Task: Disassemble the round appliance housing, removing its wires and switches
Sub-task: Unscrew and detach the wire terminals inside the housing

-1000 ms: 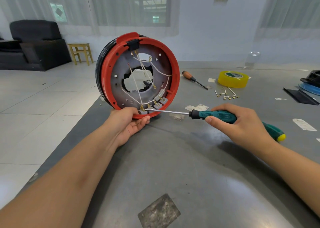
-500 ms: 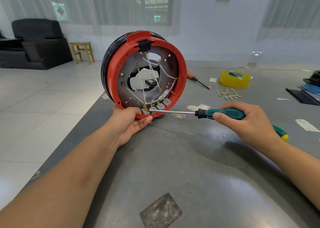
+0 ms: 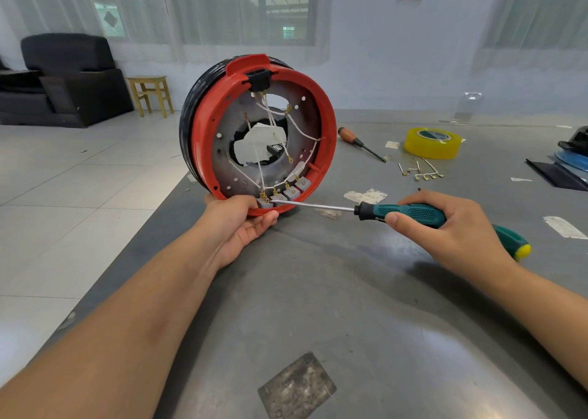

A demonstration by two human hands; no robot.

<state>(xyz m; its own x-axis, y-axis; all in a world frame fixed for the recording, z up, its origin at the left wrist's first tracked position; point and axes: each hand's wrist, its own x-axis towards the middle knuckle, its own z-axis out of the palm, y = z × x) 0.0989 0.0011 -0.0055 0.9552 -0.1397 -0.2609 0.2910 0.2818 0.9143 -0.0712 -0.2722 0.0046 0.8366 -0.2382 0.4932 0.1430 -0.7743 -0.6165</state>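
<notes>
The round housing (image 3: 203, 138), red-rimmed with a black outer band, stands on edge on the grey table (image 3: 318, 307), its open side facing me. White wires (image 3: 302, 132) cross its grey metal plate, and several grey switches (image 3: 291, 192) sit in a row along the bottom rim. My left hand (image 3: 241, 224) grips the bottom rim from below. My right hand (image 3: 445, 227) holds a green-handled screwdriver (image 3: 413, 215), whose tip touches the leftmost switch's brass terminal (image 3: 264, 197).
A second screwdriver (image 3: 359, 143) with a brown handle lies behind the housing. A yellow tape roll (image 3: 432, 143) and loose removed wires (image 3: 420, 170) lie at the back right, dark parts (image 3: 569, 167) at the far right. The table's left edge runs beside my left arm.
The housing has shifted a little to the right in view and turned slightly. The screwdriver tip stays at the bottom-left switch terminal.
</notes>
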